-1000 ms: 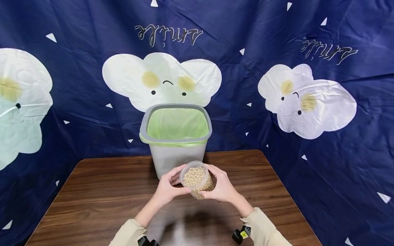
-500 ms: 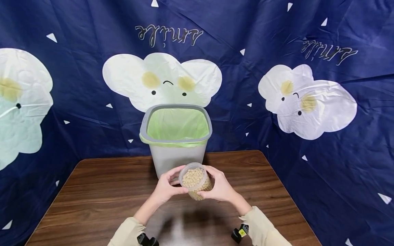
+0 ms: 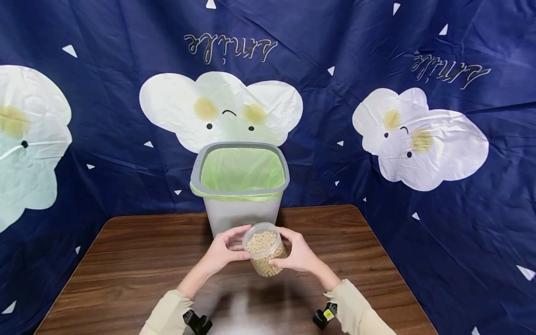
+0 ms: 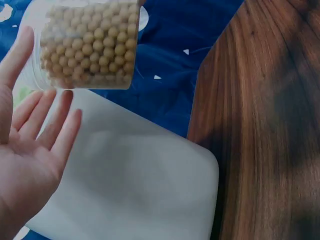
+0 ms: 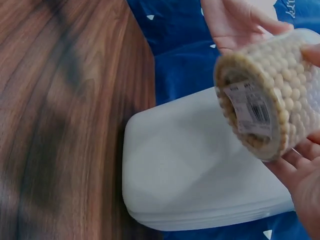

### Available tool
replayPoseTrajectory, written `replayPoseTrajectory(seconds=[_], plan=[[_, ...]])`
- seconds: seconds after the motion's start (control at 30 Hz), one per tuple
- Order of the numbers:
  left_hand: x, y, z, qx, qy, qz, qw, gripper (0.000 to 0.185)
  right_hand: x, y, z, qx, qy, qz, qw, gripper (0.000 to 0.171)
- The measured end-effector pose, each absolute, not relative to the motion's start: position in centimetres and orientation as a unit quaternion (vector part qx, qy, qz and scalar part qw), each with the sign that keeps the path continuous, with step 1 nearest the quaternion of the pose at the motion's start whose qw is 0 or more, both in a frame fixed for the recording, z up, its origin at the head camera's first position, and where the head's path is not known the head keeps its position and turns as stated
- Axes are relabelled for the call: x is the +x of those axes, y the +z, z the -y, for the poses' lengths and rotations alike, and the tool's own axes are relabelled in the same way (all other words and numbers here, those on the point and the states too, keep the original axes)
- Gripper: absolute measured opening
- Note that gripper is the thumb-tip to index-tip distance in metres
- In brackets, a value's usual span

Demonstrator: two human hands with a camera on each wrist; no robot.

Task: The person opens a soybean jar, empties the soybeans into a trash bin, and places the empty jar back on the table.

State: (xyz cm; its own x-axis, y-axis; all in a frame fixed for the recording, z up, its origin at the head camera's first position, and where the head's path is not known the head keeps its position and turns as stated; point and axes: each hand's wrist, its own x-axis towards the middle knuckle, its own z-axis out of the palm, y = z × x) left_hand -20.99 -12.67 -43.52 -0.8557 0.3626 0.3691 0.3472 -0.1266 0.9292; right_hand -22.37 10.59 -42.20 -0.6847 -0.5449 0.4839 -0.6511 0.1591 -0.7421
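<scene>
Jar (image 3: 264, 249) lifted slightly; right hand (image 3: 298, 255) grips, left hand (image 3: 222, 251) steadies.

I see pale beige beans (image 3: 263, 244) in a clear jar (image 3: 264, 260), a grey bin (image 3: 238, 211) lined green, a dark-brown wood-grain desk (image 3: 138, 265), and a navy backdrop (image 3: 104, 93) with white clouds.

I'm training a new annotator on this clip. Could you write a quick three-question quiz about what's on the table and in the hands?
1. True or false: the bin has a green liner.
2. What fills the clear jar? A) beans B) water C) coins
3. Which hand grips the jar?

Key: 1. True. 2. A, small round tan beans. 3. The right hand; the left hand is open beside the jar, which is lifted off the table.
</scene>
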Motion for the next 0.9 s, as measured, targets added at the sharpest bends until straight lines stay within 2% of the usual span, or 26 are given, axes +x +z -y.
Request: replayPoseTrajectory(seconds=[0.07, 0.13, 0.3, 0.37, 0.5, 0.67, 0.77, 0.83, 0.9], plan=[[-21.0, -43.4, 12.8, 0.279, 0.696, -0.661, 0.017, 0.071, -22.7, -42.7, -10.6, 0.398, 0.517, 0.757, 0.034, 0.073], [-20.8, -43.3, 12.7, 0.268, 0.695, -0.667, 0.009, 0.073, -22.8, -42.9, -10.3, 0.403, 0.518, 0.753, 0.043, 0.073], [-20.4, -43.2, 11.4, 0.181, 0.699, -0.689, -0.064, 0.069, -22.8, -43.1, -9.5, 0.377, 0.484, 0.777, 0.145, 0.074], [-20.2, -43.2, 10.9, 0.159, 0.697, -0.694, -0.084, 0.069, -22.8, -43.1, -9.3, 0.356, 0.476, 0.787, 0.168, 0.076], [-20.3, -43.1, 10.9, 0.19, 0.691, -0.691, -0.089, 0.067, -22.4, -42.3, -9.4, 0.328, 0.505, 0.783, 0.158, 0.075], [-21.0, -42.8, 12.0, 0.248, 0.705, -0.663, -0.038, 0.065, -21.2, -40.0, -10.0, 0.352, 0.545, 0.756, 0.087, 0.068], [-21.2, -42.6, 12.4, 0.271, 0.722, -0.636, 0.03, 0.078, -20.9, -39.2, -10.2, 0.381, 0.538, 0.75, 0.044, 0.067], [-21.2, -42.5, 12.4, 0.283, 0.722, -0.629, 0.056, 0.084, -20.8, -39.1, -10.2, 0.391, 0.527, 0.754, 0.036, 0.067], [-21.1, -42.5, 12.2, 0.289, 0.721, -0.627, 0.059, 0.086, -21.0, -39.6, -10.2, 0.397, 0.518, 0.756, 0.047, 0.068]])
